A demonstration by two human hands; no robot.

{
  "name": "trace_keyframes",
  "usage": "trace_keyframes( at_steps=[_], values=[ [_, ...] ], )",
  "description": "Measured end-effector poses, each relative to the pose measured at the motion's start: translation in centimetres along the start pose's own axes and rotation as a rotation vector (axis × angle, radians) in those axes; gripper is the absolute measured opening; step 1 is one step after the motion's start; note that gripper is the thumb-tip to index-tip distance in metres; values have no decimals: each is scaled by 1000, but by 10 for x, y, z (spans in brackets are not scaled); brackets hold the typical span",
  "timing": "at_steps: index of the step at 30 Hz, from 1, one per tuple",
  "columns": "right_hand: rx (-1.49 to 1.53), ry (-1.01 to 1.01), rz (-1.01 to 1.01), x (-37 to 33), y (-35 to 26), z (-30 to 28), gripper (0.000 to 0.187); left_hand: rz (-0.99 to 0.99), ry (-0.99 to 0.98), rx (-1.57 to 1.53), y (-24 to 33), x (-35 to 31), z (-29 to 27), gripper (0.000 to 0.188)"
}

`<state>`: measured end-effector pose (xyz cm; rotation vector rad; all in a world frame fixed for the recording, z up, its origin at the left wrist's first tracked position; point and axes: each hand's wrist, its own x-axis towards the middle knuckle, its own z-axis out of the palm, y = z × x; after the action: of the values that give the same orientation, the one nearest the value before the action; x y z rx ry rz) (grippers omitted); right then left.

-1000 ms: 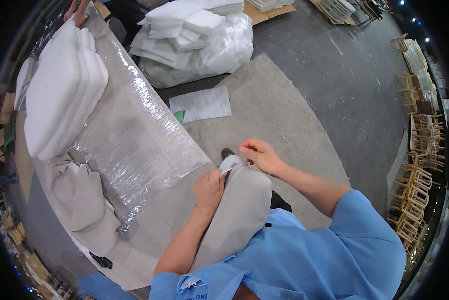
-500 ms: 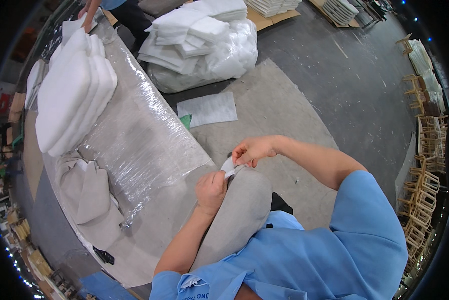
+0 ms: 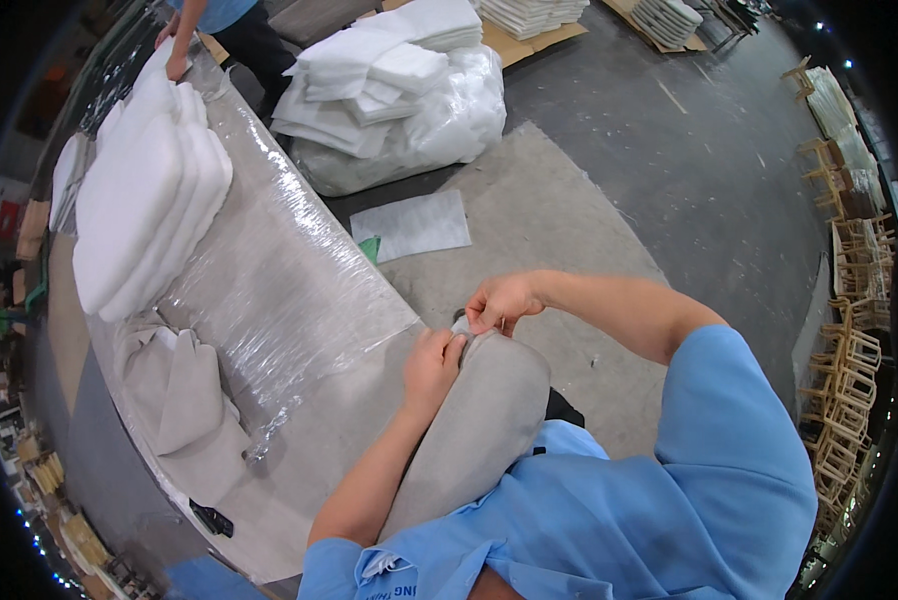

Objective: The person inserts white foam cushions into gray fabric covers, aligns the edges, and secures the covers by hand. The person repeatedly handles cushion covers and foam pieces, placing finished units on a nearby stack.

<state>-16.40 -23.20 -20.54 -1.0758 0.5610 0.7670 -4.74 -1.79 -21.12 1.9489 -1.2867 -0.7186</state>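
Note:
A plump grey fabric cushion (image 3: 484, 415) stands against my body at the table's near right corner. At its far end, a bit of white material (image 3: 461, 326) shows between my hands. My left hand (image 3: 433, 370) is closed on the cushion's edge there, thumb and fingers pressed together. Just to its right, my right hand (image 3: 504, 303) pinches the grey cover's edge with its fingertips. What lies inside the fingers is mostly hidden. A crumpled grey fabric cover (image 3: 184, 385) lies on the table (image 3: 279, 310) to my left.
White padding sheets (image 3: 149, 190) are stacked at the table's far left, with another person's hands (image 3: 176, 62) at their far end. Beyond the table sits a plastic-wrapped padding bundle (image 3: 399, 110). A light grey sheet (image 3: 414, 222) lies on the floor. Wooden chair frames (image 3: 844, 380) line the right.
My left hand has moved slightly up and closer to my right hand. Less of the white material shows between them. The other person's hands have shifted slightly at the padding stack.

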Motion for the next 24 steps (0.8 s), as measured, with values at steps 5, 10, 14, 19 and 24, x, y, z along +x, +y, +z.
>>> trace_keyframes(
  at_steps=[5, 10, 14, 19, 24],
  values=[
    [62, 235, -122, 2, 28, 12, 18, -23, -39, 5, -2, 22, 11, 32],
    [-14, 453, -75, 12, 46, 15, 18, -84, -120, 150, -3, 34, 23, 30],
    [123, 532, -78, 32, 62, 19, 16, -213, -203, 180, -4, 42, 27, 28],
    [415, 533, -53, 62, 89, 18, 18, -78, -102, 408, 0, 44, 27, 22],
    [591, 418, -66, 83, 96, 12, 18, -77, -102, 415, -14, 49, 27, 22]
  ],
)
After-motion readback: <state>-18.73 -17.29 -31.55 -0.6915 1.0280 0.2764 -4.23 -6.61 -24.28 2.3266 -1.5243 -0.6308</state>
